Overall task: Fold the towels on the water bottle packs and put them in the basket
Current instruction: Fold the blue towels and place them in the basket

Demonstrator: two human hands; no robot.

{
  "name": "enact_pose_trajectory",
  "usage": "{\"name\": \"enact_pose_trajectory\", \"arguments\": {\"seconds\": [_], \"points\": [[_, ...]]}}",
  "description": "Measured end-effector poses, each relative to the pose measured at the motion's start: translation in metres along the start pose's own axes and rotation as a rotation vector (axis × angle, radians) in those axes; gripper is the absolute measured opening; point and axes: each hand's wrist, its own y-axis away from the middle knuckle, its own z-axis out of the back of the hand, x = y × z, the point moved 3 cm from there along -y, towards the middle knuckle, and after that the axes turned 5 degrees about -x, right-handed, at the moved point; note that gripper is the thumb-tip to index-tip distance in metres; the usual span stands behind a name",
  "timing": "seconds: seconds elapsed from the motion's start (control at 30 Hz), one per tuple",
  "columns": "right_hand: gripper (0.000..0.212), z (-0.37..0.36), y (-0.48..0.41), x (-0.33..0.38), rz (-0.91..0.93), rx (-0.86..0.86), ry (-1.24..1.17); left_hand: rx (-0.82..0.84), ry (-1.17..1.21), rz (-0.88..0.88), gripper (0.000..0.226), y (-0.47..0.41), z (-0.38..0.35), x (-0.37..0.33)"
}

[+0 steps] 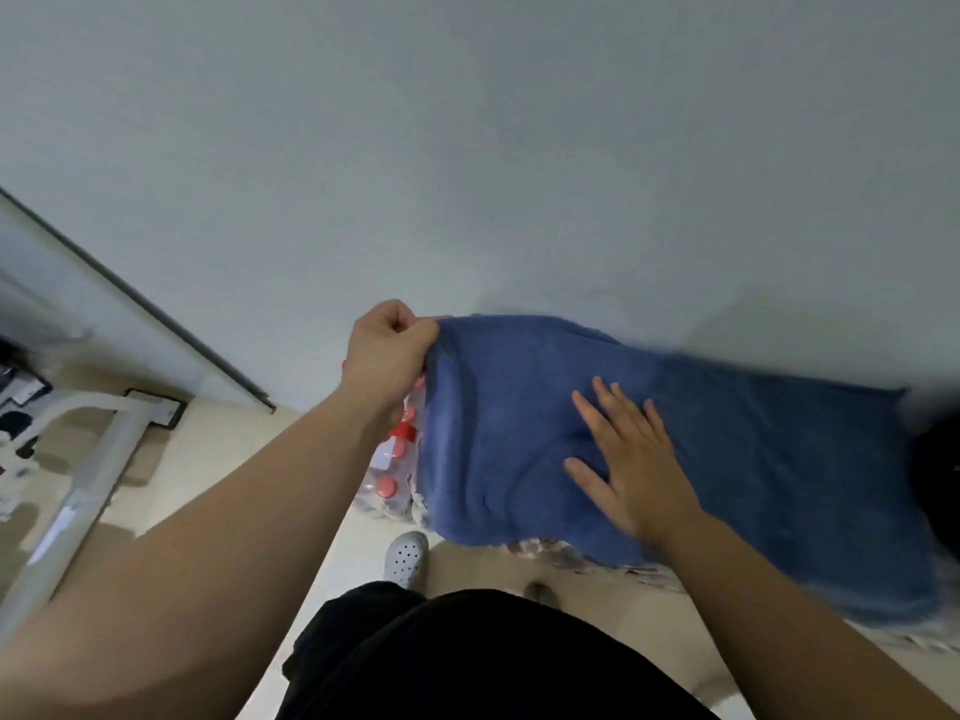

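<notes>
Black shorts (467, 662) fill the bottom edge, with a white shoe (407, 558) on the floor just beyond. The right hand (628, 459) lies flat, fingers spread, on the blue towel (769, 459), which drapes over the bottle packs (392, 459) by the wall. The left hand (389, 350), fingers curled, grips the towel's far left corner, held above the red-capped bottles.

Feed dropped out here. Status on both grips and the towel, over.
Left grip holds towel corner. Right grip flat on towel, atop bottle packs. Nothing else on towel.
</notes>
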Motion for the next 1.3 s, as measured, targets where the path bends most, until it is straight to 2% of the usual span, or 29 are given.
{"name": "enact_pose_trajectory", "arguments": {"seconds": [0.1, 0.17, 0.23, 0.3, 0.37, 0.4, 0.47, 0.57, 0.63, 0.73, 0.9, 1.03, 1.2, 1.3], "points": [[0.075, 0.005, -0.001, 0.002, -0.064, 0.002, -0.069, 0.061, -0.12, -0.095, 0.01, -0.031, 0.005, -0.008], [0.079, 0.013, -0.006, 0.008, -0.146, 0.004, -0.122, 0.047, -0.267, -0.075, 0.009, -0.049, 0.01, -0.002], [0.074, 0.02, -0.014, 0.017, -0.256, -0.017, -0.14, 0.132, -0.257, 0.096, 0.006, -0.057, 0.011, 0.011], [0.064, 0.029, -0.026, 0.031, -0.328, -0.09, -0.124, 0.29, -0.14, 0.321, 0.009, -0.051, 0.008, 0.021], [0.062, 0.037, -0.04, 0.052, -0.335, -0.169, -0.136, 0.37, -0.068, 0.347, 0.005, -0.041, 0.006, 0.022], [0.063, 0.039, -0.047, 0.062, -0.334, -0.188, -0.169, 0.389, -0.085, 0.259, 0.01, -0.038, 0.006, 0.021], [0.062, 0.042, -0.059, 0.081, -0.35, -0.224, -0.237, 0.467, -0.222, -0.038, 0.026, -0.033, 0.003, 0.015], [0.043, 0.05, -0.072, 0.103, -0.446, -0.333, -0.369, 0.682, -0.527, -0.523, 0.048, -0.015, -0.009, 0.009], [0.033, 0.051, -0.078, 0.112, -0.488, -0.357, -0.437, 0.76, -0.616, -0.725, 0.05, -0.004, -0.017, 0.009], [0.038, 0.044, -0.08, 0.113, -0.591, -0.352, -0.487, 0.834, -0.634, -0.813, 0.044, 0.001, -0.023, 0.017], [0.043, 0.03, -0.086, 0.105, -0.637, -0.275, -0.311, 0.94, -0.719, -0.875, 0.054, 0.003, -0.016, 0.031], [0.05, 0.031, -0.088, 0.101, -0.714, -0.297, -0.326, 0.855, -0.647, -0.833, 0.036, 0.005, -0.005, 0.032], [0.037, 0.036, -0.1, 0.104, -0.93, -0.506, -1.02, 0.702, -0.62, -0.559, 0.016, -0.008, 0.017, 0.048], [0.036, 0.046, -0.116, 0.114, -0.941, -0.548, -1.222, 0.703, -0.568, -0.402, 0.015, -0.011, 0.029, 0.052]]}}
